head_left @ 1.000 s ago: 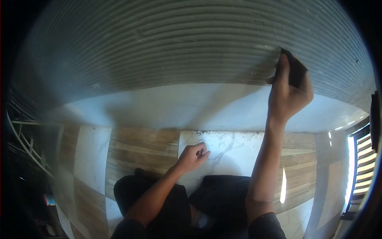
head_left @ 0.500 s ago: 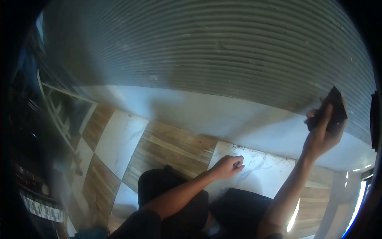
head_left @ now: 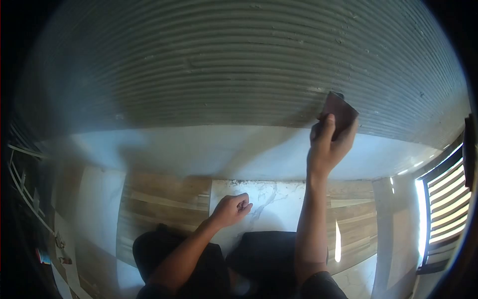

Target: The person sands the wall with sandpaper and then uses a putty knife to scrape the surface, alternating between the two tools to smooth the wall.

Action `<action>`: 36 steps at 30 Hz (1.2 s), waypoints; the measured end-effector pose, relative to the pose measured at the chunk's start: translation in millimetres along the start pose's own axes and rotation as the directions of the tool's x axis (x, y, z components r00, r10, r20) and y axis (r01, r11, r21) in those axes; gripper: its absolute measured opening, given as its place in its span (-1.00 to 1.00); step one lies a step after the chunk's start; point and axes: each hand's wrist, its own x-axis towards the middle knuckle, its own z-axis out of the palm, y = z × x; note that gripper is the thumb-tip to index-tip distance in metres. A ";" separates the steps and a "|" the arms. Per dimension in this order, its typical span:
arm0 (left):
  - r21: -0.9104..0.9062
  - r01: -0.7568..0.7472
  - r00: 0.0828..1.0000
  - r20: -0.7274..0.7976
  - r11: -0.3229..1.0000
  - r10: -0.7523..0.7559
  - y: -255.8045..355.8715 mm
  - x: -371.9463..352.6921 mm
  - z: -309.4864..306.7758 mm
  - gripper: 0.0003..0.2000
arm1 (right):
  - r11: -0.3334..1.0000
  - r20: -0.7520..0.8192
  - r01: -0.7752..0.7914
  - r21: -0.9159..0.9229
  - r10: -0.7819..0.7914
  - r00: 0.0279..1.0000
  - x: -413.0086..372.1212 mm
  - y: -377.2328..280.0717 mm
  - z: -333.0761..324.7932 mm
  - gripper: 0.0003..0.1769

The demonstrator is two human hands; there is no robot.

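Note:
My right hand (head_left: 331,147) is wrapped round a dark, flat, square-edged piece (head_left: 339,110), which is at the lower part of a grey ribbed wall (head_left: 224,74). Its thumb lies along the near face of the piece. Lower and to the left, my left hand (head_left: 232,210) is curled into a fist above a white marbled tile (head_left: 271,199), with nothing visible in it.
A smooth pale band (head_left: 199,149) runs below the ribs. Wood-look tiles (head_left: 159,202) and marbled tiles cover the floor. At the right is a slatted window (head_left: 448,199); at the far left stands a pale metal frame (head_left: 22,184). Crumbs lie along the wall's foot.
The view has turned to the right, showing more of the window. My right hand with the dark piece now appears nearer the middle. My left hand remains curled.

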 end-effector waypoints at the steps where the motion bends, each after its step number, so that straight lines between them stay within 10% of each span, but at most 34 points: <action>1: 0.006 -0.009 1.000 -0.003 1.000 0.009 7.3 -0.6 0.7 -0.73 | 0.999 0.064 0.044 -0.033 -0.042 0.997 1.3 -5.7 -2.6 -0.77; 13: 0.017 -0.038 0.999 -0.006 0.999 0.038 8.0 -0.5 0.1 -0.71 | 0.991 -0.091 -0.076 0.109 0.086 0.992 2.2 -5.1 3.3 -0.87; 15: 0.016 -0.031 0.999 -0.011 0.999 0.031 9.7 -2.0 1.3 -0.71 | 0.997 0.149 0.060 -0.049 -0.052 0.987 6.3 0.9 -2.8 -0.89; 19: 0.016 -0.026 0.999 -0.019 1.000 0.027 3.8 -1.7 0.9 -0.72 | 0.996 -0.017 -0.014 0.092 0.015 1.000 8.3 -4.3 -0.6 -0.90; 22: 0.007 -0.022 0.999 -0.027 1.000 0.022 4.4 -3.1 1.4 -0.73 | 0.998 0.186 0.009 -0.054 0.001 0.983 10.6 -1.6 -5.4 -0.90; 24: -0.001 -0.020 0.999 -0.029 1.000 0.020 5.7 -2.6 -0.5 -0.73 | 0.990 -0.067 -0.049 0.133 0.058 0.996 8.2 -11.5 1.0 -0.90; 33: -0.012 -0.010 0.999 -0.043 1.000 0.009 5.8 -3.2 -0.8 -0.74 | 0.996 0.144 -0.093 0.000 0.092 0.985 6.4 -11.4 1.8 -0.87; 36: -0.022 -0.020 0.998 -0.059 1.000 0.018 6.9 -2.4 -0.3 -0.74 | 0.990 -0.047 -0.028 0.140 0.035 0.998 8.5 -8.2 1.6 -0.92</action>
